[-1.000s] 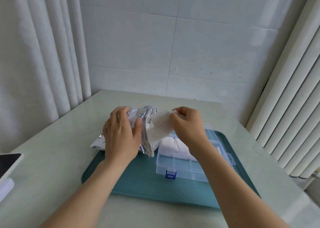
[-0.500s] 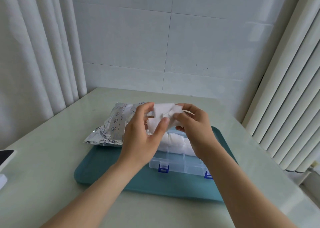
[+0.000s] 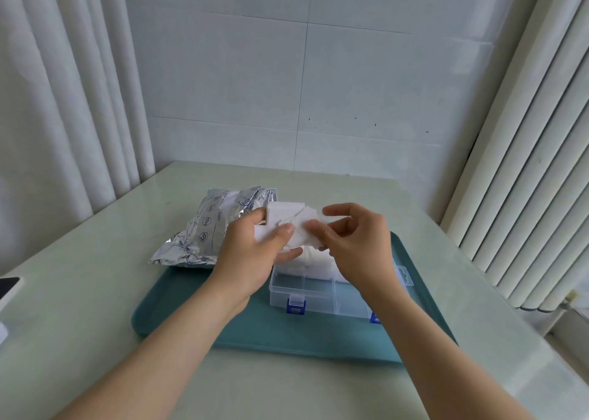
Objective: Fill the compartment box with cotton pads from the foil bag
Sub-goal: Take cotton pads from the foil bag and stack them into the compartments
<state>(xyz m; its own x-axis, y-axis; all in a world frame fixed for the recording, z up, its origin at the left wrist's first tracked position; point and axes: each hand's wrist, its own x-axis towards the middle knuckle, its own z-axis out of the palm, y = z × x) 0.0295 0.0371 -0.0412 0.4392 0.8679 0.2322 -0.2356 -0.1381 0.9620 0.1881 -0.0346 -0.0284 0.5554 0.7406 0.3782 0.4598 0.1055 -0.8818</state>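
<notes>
**Both hands grip a bunch of cotton pads above the compartment box**

The left thumb (image 3: 286, 230) presses down on the front of the cotton pads (image 3: 288, 218), and the other left fingers curl underneath, with one fingertip showing below the bunch. From the other side, the right thumb (image 3: 314, 228) and the lower right fingers pinch the same pads, while the right index finger arches above them without touching. The pads are white and square-edged, fanned unevenly, with a corner sticking up at the far left of the bunch. The left hand (image 3: 251, 254) and the right hand (image 3: 353, 244) face each other, held in the air with both forearms reaching in from the bottom of the view.

Directly below the hands sits the clear plastic compartment box (image 3: 318, 295), its lid open. Its far compartments hold white pads (image 3: 322, 262), and the near compartments show only bare dividers. Two blue latches (image 3: 295, 305) sit on its front wall.

The box stands on a teal tray (image 3: 255, 333). The foil bag (image 3: 207, 228) lies crumpled just left of the hands, its near end overlapping the tray's far left corner. The tray rests on a pale green table (image 3: 95, 276).

A dark-screened device (image 3: 8, 287) lies at the table's left edge. A white curtain (image 3: 63, 101) hangs on the left, a tiled wall (image 3: 302, 85) stands behind, and white vertical slats (image 3: 526, 164) rise on the right.
</notes>
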